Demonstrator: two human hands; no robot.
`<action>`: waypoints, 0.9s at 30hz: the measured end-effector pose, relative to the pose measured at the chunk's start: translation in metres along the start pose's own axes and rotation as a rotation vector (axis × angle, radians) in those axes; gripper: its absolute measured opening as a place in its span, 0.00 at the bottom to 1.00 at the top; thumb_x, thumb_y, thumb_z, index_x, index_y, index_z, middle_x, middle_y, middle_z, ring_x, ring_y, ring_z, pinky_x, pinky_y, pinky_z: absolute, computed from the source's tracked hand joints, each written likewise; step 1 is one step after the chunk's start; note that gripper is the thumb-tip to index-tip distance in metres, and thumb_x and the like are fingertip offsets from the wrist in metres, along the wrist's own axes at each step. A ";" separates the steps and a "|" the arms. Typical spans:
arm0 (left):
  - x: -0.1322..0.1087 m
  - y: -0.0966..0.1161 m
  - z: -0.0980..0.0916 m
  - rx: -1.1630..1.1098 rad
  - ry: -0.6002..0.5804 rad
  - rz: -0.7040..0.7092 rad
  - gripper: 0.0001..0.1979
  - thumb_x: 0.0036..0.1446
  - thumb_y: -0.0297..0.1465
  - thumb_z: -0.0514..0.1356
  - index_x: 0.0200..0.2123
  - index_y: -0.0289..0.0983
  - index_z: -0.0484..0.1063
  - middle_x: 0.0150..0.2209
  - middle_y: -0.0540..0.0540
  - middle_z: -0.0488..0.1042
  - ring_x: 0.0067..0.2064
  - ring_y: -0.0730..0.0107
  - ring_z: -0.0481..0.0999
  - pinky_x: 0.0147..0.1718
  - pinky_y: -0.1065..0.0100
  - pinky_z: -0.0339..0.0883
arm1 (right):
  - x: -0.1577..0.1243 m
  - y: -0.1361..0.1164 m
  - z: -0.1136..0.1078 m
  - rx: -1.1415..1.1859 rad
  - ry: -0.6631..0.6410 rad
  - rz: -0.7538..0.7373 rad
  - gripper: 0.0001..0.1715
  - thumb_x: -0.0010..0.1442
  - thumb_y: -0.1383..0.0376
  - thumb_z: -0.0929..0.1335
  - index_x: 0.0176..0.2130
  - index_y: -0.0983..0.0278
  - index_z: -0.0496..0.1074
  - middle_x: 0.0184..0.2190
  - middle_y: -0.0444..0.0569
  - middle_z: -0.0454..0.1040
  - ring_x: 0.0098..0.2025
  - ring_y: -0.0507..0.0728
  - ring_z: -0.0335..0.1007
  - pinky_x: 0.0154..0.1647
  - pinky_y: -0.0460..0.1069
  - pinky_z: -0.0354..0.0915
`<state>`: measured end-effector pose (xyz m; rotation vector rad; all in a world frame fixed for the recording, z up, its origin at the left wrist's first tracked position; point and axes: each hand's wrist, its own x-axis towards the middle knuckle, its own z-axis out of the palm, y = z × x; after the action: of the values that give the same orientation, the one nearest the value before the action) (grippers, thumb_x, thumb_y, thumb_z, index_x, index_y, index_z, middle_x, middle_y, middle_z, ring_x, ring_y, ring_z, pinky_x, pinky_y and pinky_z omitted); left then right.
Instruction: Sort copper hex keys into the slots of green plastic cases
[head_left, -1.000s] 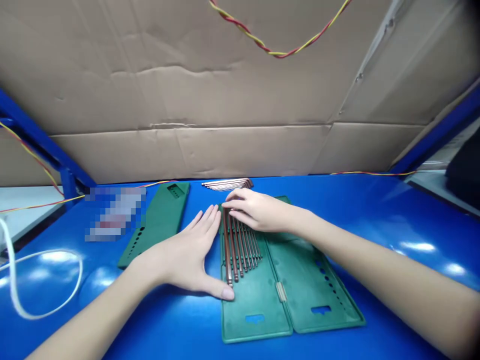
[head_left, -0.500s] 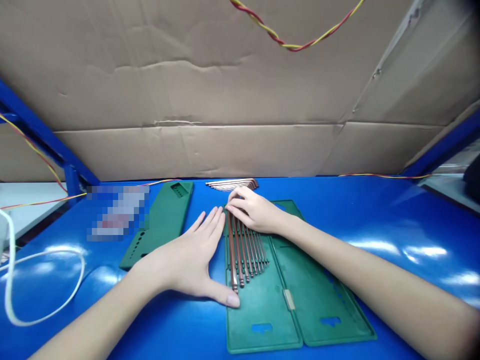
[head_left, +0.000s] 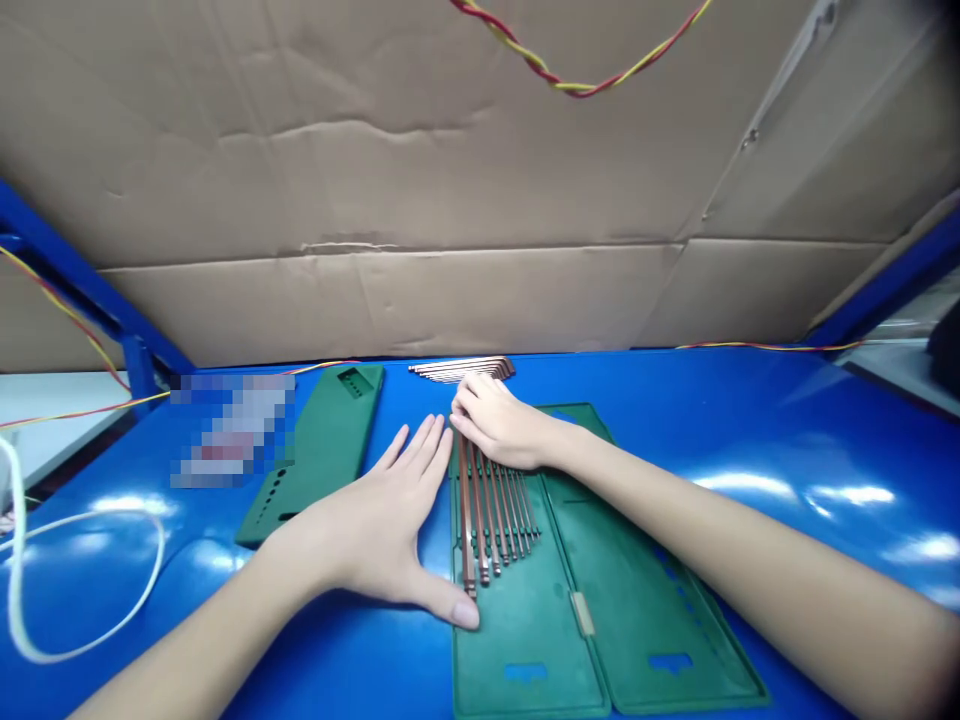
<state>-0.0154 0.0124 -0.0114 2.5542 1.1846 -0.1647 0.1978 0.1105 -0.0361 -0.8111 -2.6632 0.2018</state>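
Note:
A green plastic case lies unfolded on the blue table, with several copper-coloured hex keys side by side in its left half, graded from long to short. My left hand is flat with fingers spread along the case's left edge. Its thumb rests near the lower end of the longest key. My right hand is closed over the keys' upper ends, fingers bent and pressed at the top of the longest key. Those fingers hide the keys' bent ends.
Another set of hex keys lies at the back of the table. A dark green holder with holes is to the left, beside a blurred packet. White cable loops at far left. Twisted red-yellow wire hangs before the cardboard wall.
My right fingers have curled in more tightly at the top of the keys. My left hand stays in place. The view has shifted slightly.

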 end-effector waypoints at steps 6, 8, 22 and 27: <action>0.001 -0.001 0.001 -0.030 0.021 0.003 0.76 0.43 0.70 0.61 0.73 0.29 0.21 0.73 0.30 0.24 0.72 0.35 0.27 0.70 0.42 0.32 | 0.002 0.003 0.005 0.002 0.003 0.000 0.18 0.74 0.61 0.55 0.40 0.66 0.68 0.44 0.58 0.67 0.45 0.62 0.60 0.50 0.59 0.61; 0.001 -0.001 0.002 -0.031 0.032 0.017 0.76 0.44 0.71 0.60 0.73 0.30 0.21 0.72 0.30 0.23 0.73 0.35 0.28 0.69 0.41 0.32 | 0.002 0.005 0.007 -0.009 0.005 -0.013 0.19 0.74 0.61 0.54 0.40 0.66 0.68 0.44 0.59 0.67 0.45 0.62 0.59 0.50 0.59 0.61; 0.000 -0.004 0.002 -0.014 0.052 0.029 0.74 0.44 0.69 0.62 0.74 0.32 0.22 0.73 0.31 0.28 0.73 0.38 0.29 0.70 0.42 0.32 | 0.005 0.000 0.004 0.035 0.127 -0.031 0.18 0.75 0.62 0.54 0.36 0.63 0.64 0.37 0.55 0.69 0.40 0.61 0.60 0.48 0.57 0.61; -0.001 -0.005 0.000 -0.046 0.020 -0.016 0.73 0.45 0.70 0.61 0.74 0.33 0.25 0.73 0.33 0.26 0.72 0.36 0.28 0.69 0.41 0.35 | -0.003 0.007 -0.007 0.260 0.117 -0.018 0.14 0.72 0.58 0.61 0.39 0.64 0.69 0.37 0.52 0.73 0.40 0.58 0.66 0.46 0.53 0.63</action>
<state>-0.0203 0.0145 -0.0122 2.5125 1.2025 -0.1140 0.2064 0.1151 -0.0326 -0.6931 -2.4672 0.4695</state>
